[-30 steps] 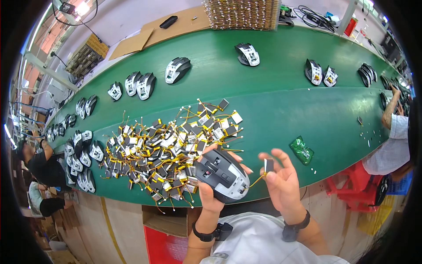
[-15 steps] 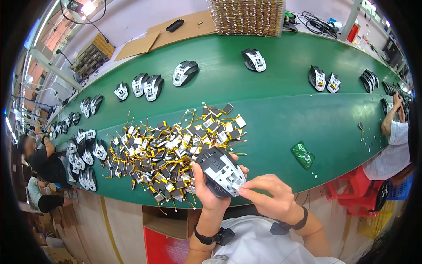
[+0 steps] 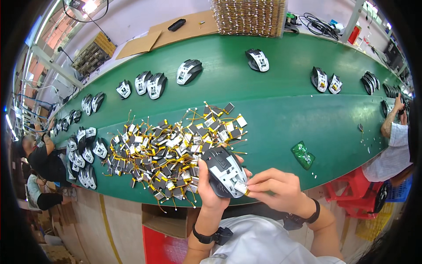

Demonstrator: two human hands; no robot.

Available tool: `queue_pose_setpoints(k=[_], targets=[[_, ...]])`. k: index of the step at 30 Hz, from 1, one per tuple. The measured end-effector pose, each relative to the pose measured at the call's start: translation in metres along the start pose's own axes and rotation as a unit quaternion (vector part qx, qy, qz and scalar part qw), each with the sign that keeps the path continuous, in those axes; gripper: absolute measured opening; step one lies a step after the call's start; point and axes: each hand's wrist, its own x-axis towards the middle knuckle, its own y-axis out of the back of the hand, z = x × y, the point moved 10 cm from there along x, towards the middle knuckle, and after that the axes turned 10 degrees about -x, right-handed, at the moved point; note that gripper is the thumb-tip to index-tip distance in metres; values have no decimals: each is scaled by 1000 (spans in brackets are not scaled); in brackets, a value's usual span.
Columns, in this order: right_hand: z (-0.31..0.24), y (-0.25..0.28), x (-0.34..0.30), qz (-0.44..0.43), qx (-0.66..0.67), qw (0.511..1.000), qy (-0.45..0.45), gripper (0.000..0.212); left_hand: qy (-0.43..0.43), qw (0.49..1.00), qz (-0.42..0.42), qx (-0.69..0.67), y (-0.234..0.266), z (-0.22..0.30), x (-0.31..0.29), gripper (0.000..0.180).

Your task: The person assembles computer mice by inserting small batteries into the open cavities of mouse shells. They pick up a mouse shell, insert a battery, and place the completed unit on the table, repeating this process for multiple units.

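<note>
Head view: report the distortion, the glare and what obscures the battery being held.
In the head view, the near edge of the green table bows and black fills the corners; in the head view, the lamp at upper left glares white; in the head view, the right hand partly covers the battery.

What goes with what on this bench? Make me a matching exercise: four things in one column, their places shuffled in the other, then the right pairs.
Things
1. Partly open computer mouse nearest the camera
2. Crumpled green packet
3. Battery heap
4. Black oblong case

Places
A. On brown cardboard
B. On the green table, beyond the right hand
C. Held in the left hand
D. On the green table, mostly left of the left hand

Pairs: 1-C, 2-B, 3-D, 4-A
</note>
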Motion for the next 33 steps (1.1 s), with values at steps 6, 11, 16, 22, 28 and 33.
queue_pose_setpoints(k=[6,11,16,22,28,33], targets=[[-6,2,0,31,-24,999,-3,22,5,1000,-3,2,2,-2,-1,68],[-15,-2,-8,-15,-69,997,37,28,32,999,-5,-20,1,-8,-3,71],[-25,2,-15,60,-122,985,110,31,25,999,13,-32,1,-16,-4,71],[-23,0,-5,-50,-84,991,91,29,43,999,17,-12,-3,-15,-8,70],[-1,8,-6,34,-72,997,-6,18,32,998,-17,60,-9,-17,-5,66],[12,5,-10,27,-77,991,-106,17,-12,993,18,116,-4,-17,-4,66]])
